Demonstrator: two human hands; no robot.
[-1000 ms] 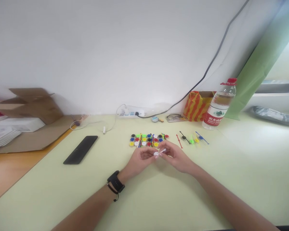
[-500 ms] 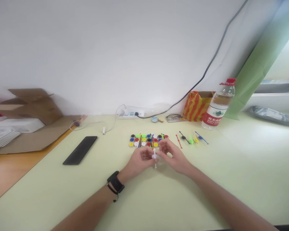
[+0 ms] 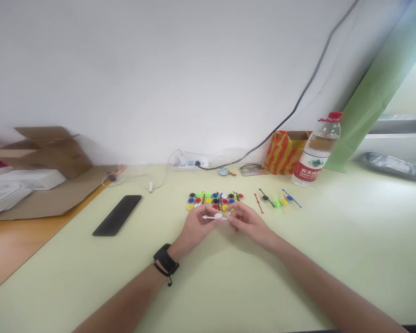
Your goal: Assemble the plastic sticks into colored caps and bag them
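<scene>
My left hand [image 3: 194,229] and my right hand [image 3: 247,223] meet over the pale green table [image 3: 229,286], just in front of a cluster of small coloured discs and sticks [image 3: 214,200]. Between the fingertips of both hands lies a small white stick with a white disc on it [image 3: 214,217], held level and pointing left. Both hands pinch it. A black watch [image 3: 165,261] sits on my left wrist.
Several coloured stick-and-disc pieces [image 3: 276,200] lie to the right of the cluster. A black phone [image 3: 117,215] lies at the left, a water bottle [image 3: 315,155] and striped bag [image 3: 283,152] at the back right, a power strip [image 3: 190,162] by the wall, cardboard [image 3: 52,185] far left.
The white stick has turned from pointing down to lying level and pointing left. Both hands have shifted slightly away from me, toward the cluster.
</scene>
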